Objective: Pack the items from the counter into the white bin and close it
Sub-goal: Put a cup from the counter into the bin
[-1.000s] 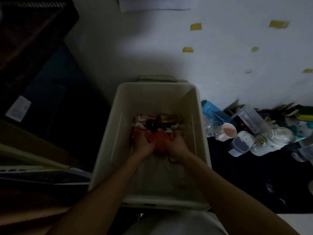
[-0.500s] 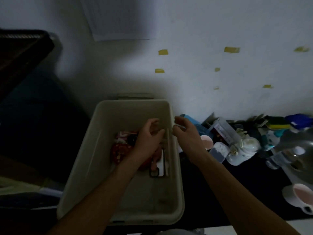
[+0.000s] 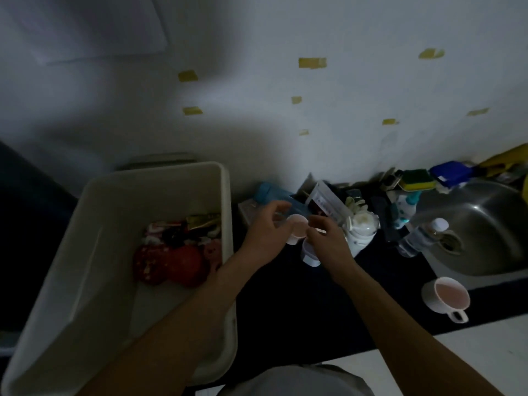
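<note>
The white bin stands open on the left, with red and patterned packets lying at its far end. Both my hands are over the dark counter to its right. My left hand curls its fingers round a clear glass. My right hand has its fingertips at the rim of a small white cup with a pink inside. Blur hides whether they grip it. A small white jar sits just under my right hand.
Against the wall lie a blue packet, a clear labelled container, a white bottle and a sponge. A water bottle rests at the steel sink. A white mug stands near the counter's front edge.
Both hands have left the packets in the bin and moved right, over its rim, to the cup and glass on the counter. The view has swung right toward the sink.
</note>
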Motion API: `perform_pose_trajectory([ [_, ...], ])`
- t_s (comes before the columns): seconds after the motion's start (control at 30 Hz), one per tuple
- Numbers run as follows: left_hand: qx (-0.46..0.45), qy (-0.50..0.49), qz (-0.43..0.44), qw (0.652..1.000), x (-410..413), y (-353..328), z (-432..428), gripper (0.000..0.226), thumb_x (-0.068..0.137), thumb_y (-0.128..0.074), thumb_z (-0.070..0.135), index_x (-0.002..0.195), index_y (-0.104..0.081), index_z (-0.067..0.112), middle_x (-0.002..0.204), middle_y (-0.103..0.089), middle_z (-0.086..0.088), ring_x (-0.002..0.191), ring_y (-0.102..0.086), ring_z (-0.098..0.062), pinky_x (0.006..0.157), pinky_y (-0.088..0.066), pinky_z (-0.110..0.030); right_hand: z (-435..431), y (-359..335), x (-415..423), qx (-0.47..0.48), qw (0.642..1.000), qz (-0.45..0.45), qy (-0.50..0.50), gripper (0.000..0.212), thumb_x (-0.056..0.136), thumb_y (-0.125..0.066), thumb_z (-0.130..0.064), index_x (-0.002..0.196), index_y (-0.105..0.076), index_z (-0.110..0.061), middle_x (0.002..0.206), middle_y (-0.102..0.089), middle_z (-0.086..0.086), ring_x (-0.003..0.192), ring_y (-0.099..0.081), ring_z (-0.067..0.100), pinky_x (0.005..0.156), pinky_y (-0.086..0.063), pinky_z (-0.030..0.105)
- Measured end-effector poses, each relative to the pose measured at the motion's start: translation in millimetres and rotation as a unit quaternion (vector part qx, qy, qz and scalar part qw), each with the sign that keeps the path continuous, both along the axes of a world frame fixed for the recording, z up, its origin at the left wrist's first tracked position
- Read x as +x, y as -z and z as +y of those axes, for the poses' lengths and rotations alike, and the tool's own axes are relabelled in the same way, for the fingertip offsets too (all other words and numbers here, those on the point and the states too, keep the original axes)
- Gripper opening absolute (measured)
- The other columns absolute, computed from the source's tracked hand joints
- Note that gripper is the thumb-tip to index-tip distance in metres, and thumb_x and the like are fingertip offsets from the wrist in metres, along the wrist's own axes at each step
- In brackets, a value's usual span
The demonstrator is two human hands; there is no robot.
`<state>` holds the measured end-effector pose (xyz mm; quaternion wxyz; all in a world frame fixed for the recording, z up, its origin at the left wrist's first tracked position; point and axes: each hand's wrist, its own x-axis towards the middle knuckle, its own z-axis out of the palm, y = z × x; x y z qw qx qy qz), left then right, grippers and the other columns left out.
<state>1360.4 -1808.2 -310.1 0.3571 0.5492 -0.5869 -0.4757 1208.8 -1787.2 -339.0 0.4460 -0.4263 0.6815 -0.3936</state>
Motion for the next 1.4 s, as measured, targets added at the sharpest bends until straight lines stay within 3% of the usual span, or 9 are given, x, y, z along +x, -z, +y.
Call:
perform_pose_trajectory([
  [0.17,0.044,0.001,-0.073,0.996,-19.8,30.3,-9.6,0.020,0.089,-0.065,0.027,0.107,-0.055,0.030,0.107,-0.059,0.010,0.094,-0.055,-0.003,0.069,-0.041,-0.007,-7.7,28.1,-22.6,0.031,0.999,0.018,-0.030,0.033,0.091,-0.052,-0.012,0.123,-0.058,-0.017,0.105,-0.065,-0.008,0.073,-0.060,-0.013,0.056,-0.043,0.005],
  [0.37,0.115,-0.082,-0.132,0.981,-29.8,69.9,-27.4,0.025,0.089,-0.061,0.022,0.113,-0.056,0.018,0.114,-0.061,-0.004,0.093,-0.055,-0.013,0.075,-0.042,-0.026,-30.6,54.2,-24.8,0.070,0.993,0.039,-0.085,0.033,0.089,-0.051,-0.013,0.122,-0.054,-0.014,0.103,-0.065,0.010,0.090,-0.064,0.027,0.077,-0.051,0.038],
  [0.47,0.120,-0.083,-0.158,0.977,-36.9,81.6,-33.7,0.029,0.088,-0.062,0.021,0.116,-0.057,0.015,0.118,-0.060,-0.003,0.101,-0.058,-0.019,0.084,-0.049,-0.032,-43.8,66.5,-19.3,0.083,0.987,0.049,-0.130,0.020,0.090,-0.054,-0.013,0.107,-0.049,-0.022,0.083,-0.060,0.000,0.075,-0.057,0.018,0.068,-0.046,0.034],
  [0.6,0.104,-0.092,-0.250,0.958,-38.9,90.4,-32.8,0.030,0.089,-0.054,0.024,0.118,-0.055,0.029,0.116,-0.062,0.000,0.102,-0.061,-0.023,0.082,-0.052,-0.037,-52.9,78.1,-9.1,0.112,0.982,0.032,-0.146,0.040,0.094,-0.053,-0.021,0.132,-0.044,-0.017,0.095,-0.066,0.008,0.079,-0.066,0.023,0.064,-0.054,0.029],
  [0.7,0.096,-0.099,-0.330,0.934,-37.7,98.2,-29.7,0.031,0.087,-0.053,0.022,0.118,-0.057,0.028,0.120,-0.061,-0.002,0.105,-0.060,-0.026,0.078,-0.049,-0.035,-56.3,85.0,-3.0,0.139,0.977,0.009,-0.160,0.032,0.094,-0.049,-0.023,0.125,-0.047,-0.014,0.087,-0.069,0.012,0.069,-0.068,0.027,0.050,-0.057,0.033],
  [0.9,0.133,-0.062,-0.345,0.927,-30.9,117.7,-27.9,0.033,0.090,-0.050,0.029,0.123,-0.056,0.032,0.131,-0.054,-0.004,0.113,-0.057,-0.026,0.091,-0.050,-0.037,-65.8,95.9,4.1,0.187,0.961,-0.052,-0.199,0.028,0.097,-0.048,-0.018,0.121,-0.047,-0.003,0.098,-0.067,0.023,0.077,-0.069,0.037,0.057,-0.061,0.042],
  [1.03,0.095,-0.079,-0.366,0.922,-31.4,125.6,-29.1,0.009,0.091,-0.050,0.031,0.098,-0.055,0.031,0.114,-0.059,-0.002,0.095,-0.059,-0.022,0.073,-0.043,-0.028,-74.5,101.1,6.8,0.218,0.954,-0.074,-0.194,0.022,0.099,-0.045,-0.014,0.118,-0.044,-0.004,0.099,-0.060,0.018,0.076,-0.065,0.029,0.053,-0.056,0.035],
  [1.13,0.075,-0.102,-0.376,0.918,-30.6,129.8,-30.0,0.014,0.092,-0.049,0.032,0.078,-0.046,0.033,0.098,-0.061,-0.001,0.079,-0.055,-0.016,0.063,-0.039,-0.027,-80.8,109.1,9.6,0.204,0.950,-0.027,-0.234,0.013,0.096,-0.047,-0.008,0.105,-0.051,0.001,0.095,-0.060,0.016,0.081,-0.061,0.023,0.072,-0.056,0.041],
  [1.4,0.062,-0.137,-0.360,0.921,-22.8,127.9,-32.1,0.012,0.090,-0.058,0.034,0.101,-0.061,0.028,0.098,-0.064,0.001,0.088,-0.062,-0.020,0.065,-0.037,-0.027,-75.3,113.0,13.6,0.172,0.964,0.022,-0.201,0.016,0.096,-0.046,-0.010,0.095,-0.054,0.004,0.086,-0.060,0.021,0.076,-0.055,0.025,0.067,-0.046,0.039],
])
